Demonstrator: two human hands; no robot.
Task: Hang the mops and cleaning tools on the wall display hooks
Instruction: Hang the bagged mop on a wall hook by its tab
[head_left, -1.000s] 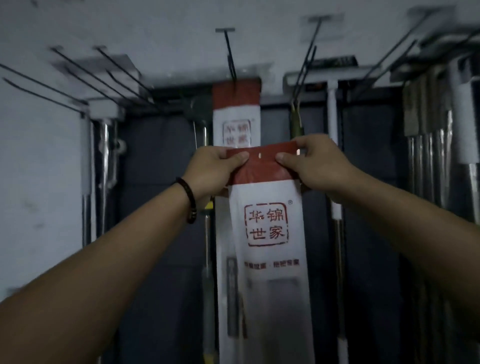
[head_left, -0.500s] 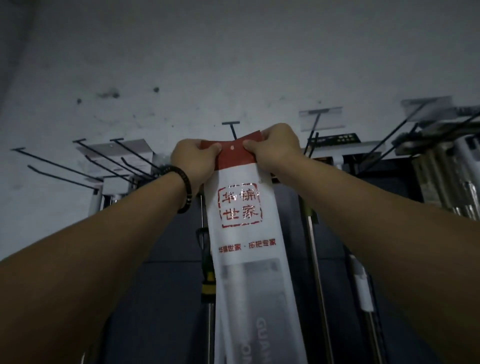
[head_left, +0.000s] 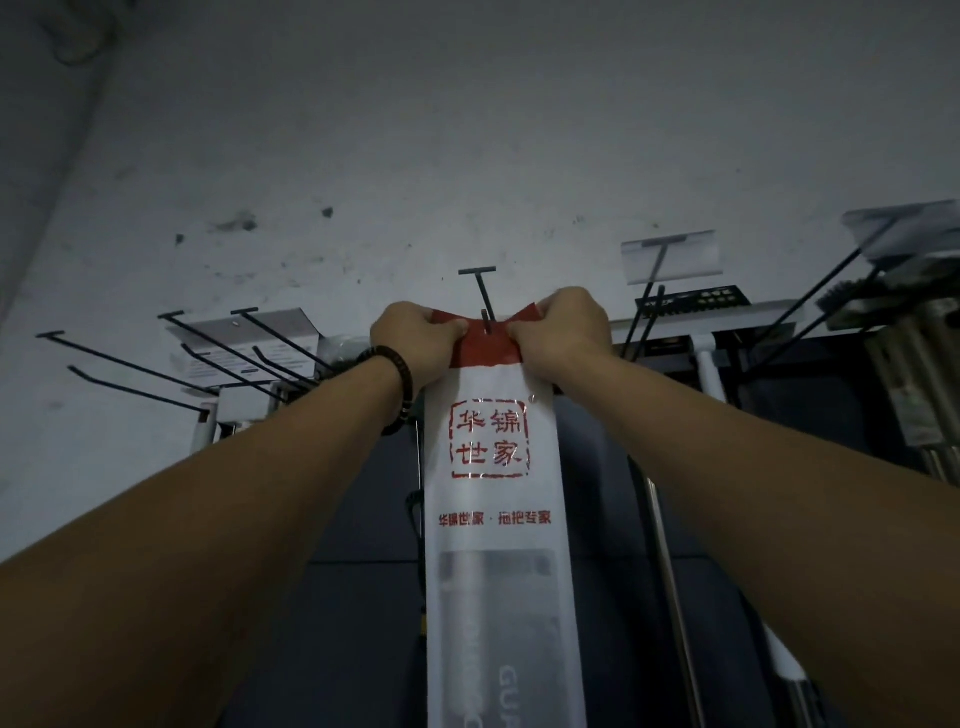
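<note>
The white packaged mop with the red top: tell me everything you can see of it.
The packaged mop is a long, glossy white plastic sleeve hanging upright, printed with a red square seal and red characters. Its red header has a slot, met by the black hook. The left hand and right hand pinch the header's corners.

— Up it goes: I've lifted the mop bag (head_left: 491, 467) so its red header (head_left: 485, 353) has come level with the centre hook (head_left: 483, 296).
— On yet?
— The hook tip is now at the slot, between my left hand (head_left: 415, 338) and right hand (head_left: 563, 332). Before, it stood clear above.
</note>
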